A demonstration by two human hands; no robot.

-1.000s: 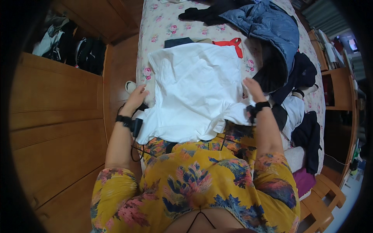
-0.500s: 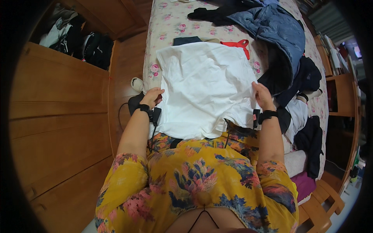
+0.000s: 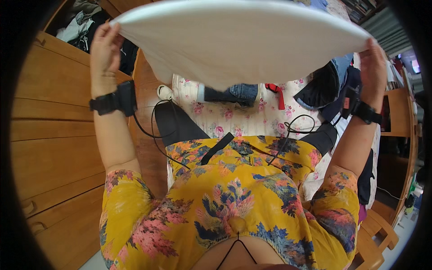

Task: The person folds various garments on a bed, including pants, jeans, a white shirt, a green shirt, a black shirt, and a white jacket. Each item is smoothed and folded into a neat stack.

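A white T-shirt [image 3: 243, 40] is stretched in the air between my hands, high over the bed. Its upper edge is pulled taut in an arc, while the lower part hangs loose. My left hand [image 3: 106, 49] pinches one corner, and my right hand [image 3: 373, 67] grips the opposite one. Below the cloth, folded dark jeans [image 3: 231, 93] and a red strappy item [image 3: 275, 93] lie on the flowered bedsheet [image 3: 225, 120]. Both my wrists carry black straps with small boxes and cables.
A blue puffer jacket [image 3: 320, 85] and dark clothes lie on the bed's right side. To the left stands a wooden cabinet [image 3: 58, 130] with clothes in its open upper part. A pale slipper [image 3: 164, 92] rests on the floor. A wooden chair [image 3: 375, 240] is at lower right.
Both hands have risen and spread apart, lifting the white T-shirt off the bed into the air. The jeans and more of the flowered sheet now show beneath it.
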